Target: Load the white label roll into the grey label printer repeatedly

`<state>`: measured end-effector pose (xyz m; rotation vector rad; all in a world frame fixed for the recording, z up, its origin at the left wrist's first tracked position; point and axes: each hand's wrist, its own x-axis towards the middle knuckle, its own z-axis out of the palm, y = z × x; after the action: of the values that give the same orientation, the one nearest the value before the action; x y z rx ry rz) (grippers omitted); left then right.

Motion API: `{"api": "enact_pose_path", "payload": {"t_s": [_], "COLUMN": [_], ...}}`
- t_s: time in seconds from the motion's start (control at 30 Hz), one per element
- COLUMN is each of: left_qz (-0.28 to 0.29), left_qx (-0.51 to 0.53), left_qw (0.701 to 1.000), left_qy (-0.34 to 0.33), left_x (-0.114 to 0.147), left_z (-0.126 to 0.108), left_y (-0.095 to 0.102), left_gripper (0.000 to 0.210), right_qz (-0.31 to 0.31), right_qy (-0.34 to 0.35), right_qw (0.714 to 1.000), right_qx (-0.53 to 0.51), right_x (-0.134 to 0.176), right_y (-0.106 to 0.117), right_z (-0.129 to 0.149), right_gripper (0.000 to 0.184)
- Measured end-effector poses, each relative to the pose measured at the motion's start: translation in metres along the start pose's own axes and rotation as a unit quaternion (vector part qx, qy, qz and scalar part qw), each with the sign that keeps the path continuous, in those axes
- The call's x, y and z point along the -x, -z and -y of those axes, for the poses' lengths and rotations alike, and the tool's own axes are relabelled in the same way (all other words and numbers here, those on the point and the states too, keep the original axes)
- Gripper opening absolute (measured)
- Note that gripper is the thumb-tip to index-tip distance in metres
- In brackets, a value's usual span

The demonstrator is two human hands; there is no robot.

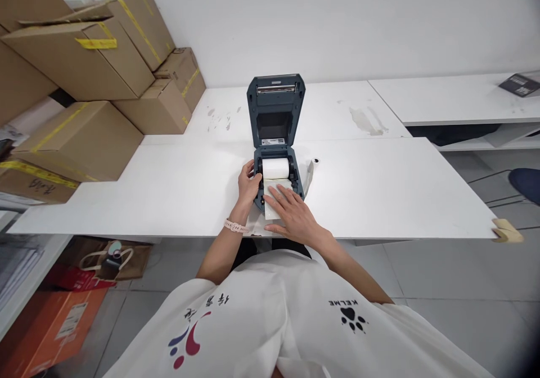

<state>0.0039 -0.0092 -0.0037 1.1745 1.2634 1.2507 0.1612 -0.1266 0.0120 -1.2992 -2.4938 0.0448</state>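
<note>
Paper (272,212), a pale oblong strip, lies at the centre of a white flat-topped bench (379,187), running toward 6 o'clock from a thick white cylindrical roll (275,169) inside a dark blue-grey plastic printer (274,151) and jutting past its front edge. The printer's dark angular hinged lid (276,105) stands raised at 12 o'clock.

The person's right grip (293,216), a bare hand, is spread nearly flat, fingers apart, palm down over the strip; it presses on the paper and clasps nothing. The left grip (248,182), a bare hand above a pale pink perforated wristband (236,226), is partly curled at the printer's 9 o'clock side, thumb at the inner edge; how firmly it holds cannot be told, its fingers being largely hidden.

The step in hand appears to be laying the strip straight across the printer's mouth. A next move would seem to call for keeping it flat and centred, with fingers clear of the lid's path.

By count: one printer, one lid, one strip, one thick roll, and one slim white paper roll with a dark end (311,172) just beside the printer at 3 o'clock. At least seven brown cardboard boxes (84,136), some overlapping, are piled at 10 o'clock. One dark-grey printed box (521,84) lies at 2 o'clock; one orange cardboard box (59,330) sits low at 8 o'clock.
</note>
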Motion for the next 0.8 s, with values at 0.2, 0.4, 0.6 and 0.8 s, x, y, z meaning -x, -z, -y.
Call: {"api": "enact_pose_path", "payload": {"t_s": [0.2, 0.4, 0.6, 0.8], "left_qz": [0.033, 0.07, 0.058, 0.077], "left_qx": [-0.008, -0.005, -0.005, -0.005], "left_qw": [0.999, 0.994, 0.995, 0.994], "left_qy": [0.033, 0.082, 0.078, 0.082], "left_x": [0.041, 0.093, 0.094, 0.094], "left_z": [-0.003, -0.006, -0.01, -0.005], "left_y": [0.003, 0.007, 0.007, 0.011], "left_gripper": [0.068, 0.1, 0.102, 0.106], "right_qz": [-0.014, -0.338, -0.238, -0.235], "right_qy": [0.008, -0.159, -0.116, -0.104], "right_qw": [0.987, 0.882, 0.879, 0.831], "right_qx": [-0.162, -0.289, -0.396, -0.494], "right_x": [0.002, -0.061, -0.176, -0.147], "right_y": [0.024, 0.078, 0.089, 0.08], "right_z": [-0.012, -0.102, -0.187, -0.144], "right_gripper": [0.062, 0.046, 0.08, 0.073]}}
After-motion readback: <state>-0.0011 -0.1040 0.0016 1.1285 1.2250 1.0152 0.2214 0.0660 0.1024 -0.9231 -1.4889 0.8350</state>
